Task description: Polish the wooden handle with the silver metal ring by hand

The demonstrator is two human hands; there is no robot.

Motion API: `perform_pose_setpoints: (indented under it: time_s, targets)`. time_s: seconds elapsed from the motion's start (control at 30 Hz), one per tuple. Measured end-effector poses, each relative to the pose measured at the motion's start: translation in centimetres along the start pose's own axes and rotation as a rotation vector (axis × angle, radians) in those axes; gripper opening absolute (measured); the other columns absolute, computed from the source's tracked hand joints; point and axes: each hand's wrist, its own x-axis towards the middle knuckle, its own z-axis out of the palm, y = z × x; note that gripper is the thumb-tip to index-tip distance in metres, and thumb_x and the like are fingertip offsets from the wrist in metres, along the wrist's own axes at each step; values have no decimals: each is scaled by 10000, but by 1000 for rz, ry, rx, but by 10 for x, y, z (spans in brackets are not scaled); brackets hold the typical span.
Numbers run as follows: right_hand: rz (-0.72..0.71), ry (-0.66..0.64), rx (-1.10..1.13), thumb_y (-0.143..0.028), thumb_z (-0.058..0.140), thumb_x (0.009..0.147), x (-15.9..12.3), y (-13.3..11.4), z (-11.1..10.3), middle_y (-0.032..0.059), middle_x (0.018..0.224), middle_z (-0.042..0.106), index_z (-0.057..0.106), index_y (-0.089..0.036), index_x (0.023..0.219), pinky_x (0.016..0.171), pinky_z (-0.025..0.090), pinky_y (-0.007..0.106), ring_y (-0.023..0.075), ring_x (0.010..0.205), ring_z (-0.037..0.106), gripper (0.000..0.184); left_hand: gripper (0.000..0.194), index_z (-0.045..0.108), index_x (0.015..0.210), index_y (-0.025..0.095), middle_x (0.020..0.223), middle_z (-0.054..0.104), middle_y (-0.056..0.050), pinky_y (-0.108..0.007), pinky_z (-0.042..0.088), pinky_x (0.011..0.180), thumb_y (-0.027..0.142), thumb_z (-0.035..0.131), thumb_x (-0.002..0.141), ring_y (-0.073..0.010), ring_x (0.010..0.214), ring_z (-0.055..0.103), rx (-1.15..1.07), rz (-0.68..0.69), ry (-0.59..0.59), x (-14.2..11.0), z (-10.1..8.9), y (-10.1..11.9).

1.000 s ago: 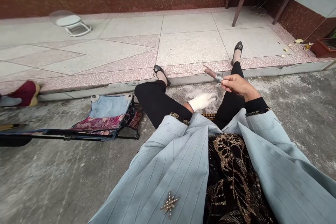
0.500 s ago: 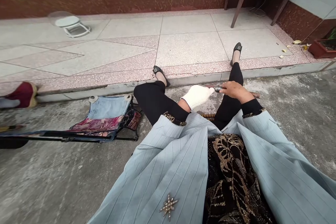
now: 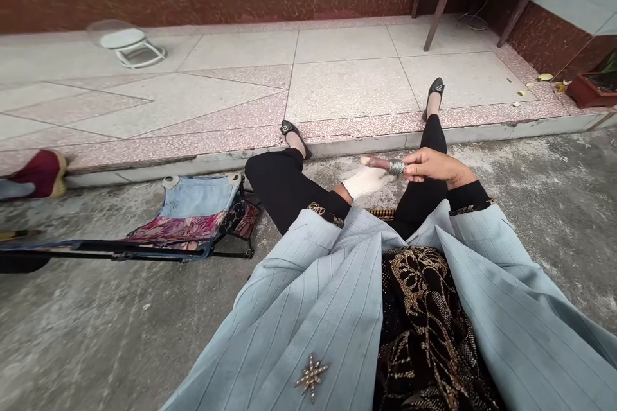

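A short brown stick with a pale cut left end lies crosswise in front of my lap. A coil of silver wire is wound round it. My bare right hand is closed at the stick's right side, thumb and fingers pinching beside the wire. My left hand, in a white knitted glove, is just below the stick and touches its underside near the wire. The gloved fingers are mostly hidden, so their grip does not show.
A low folding seat with denim and flowered cloth stands at my left. Another person's red shoe shows at the left edge. A raised tiled step runs ahead, with a white stool, dark table legs and a planter.
The stick's pale end now shows beyond the wire on the left, where the glove covered it. My gloved hand has dropped slightly below the stick. The stick no longer shows right of my right hand.
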Motion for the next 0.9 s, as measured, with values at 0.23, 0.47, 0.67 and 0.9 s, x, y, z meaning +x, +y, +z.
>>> perform_pose_setpoints:
  time_s: [0.23,0.47,0.67,0.9]
  targets:
    - [73,392,121,-604,696,770,17,19,1,6,623,551,582,-171,702,445,305,221,79,487,421,453,365,650,1110,180,1006,711,-56,-283,485,843,343,340,1010,-184,900,657,-289,58,56,-2,24,-6]
    - [373,616,-774,-458,574,915,21,24,-1,113,832,696,730,-176,901,662,431,311,249,818,643,322,363,635,1123,192,872,705,-108,-320,432,659,364,339,1003,-252,792,681,121,34,4,-7,10,6]
    - [527,273,-1005,-316,633,903,22,9,12,162,928,710,738,-110,928,714,431,330,251,864,642,233,299,619,1151,188,889,707,-120,-318,420,655,260,388,976,-254,806,691,204,94,48,-5,-11,0]
    - [225,-259,-305,-356,678,855,2,4,0,-8,608,590,738,-116,903,522,349,234,78,520,472,252,256,650,1050,198,949,709,-65,-277,452,747,324,440,974,-184,848,661,-80,167,30,9,-4,-24]
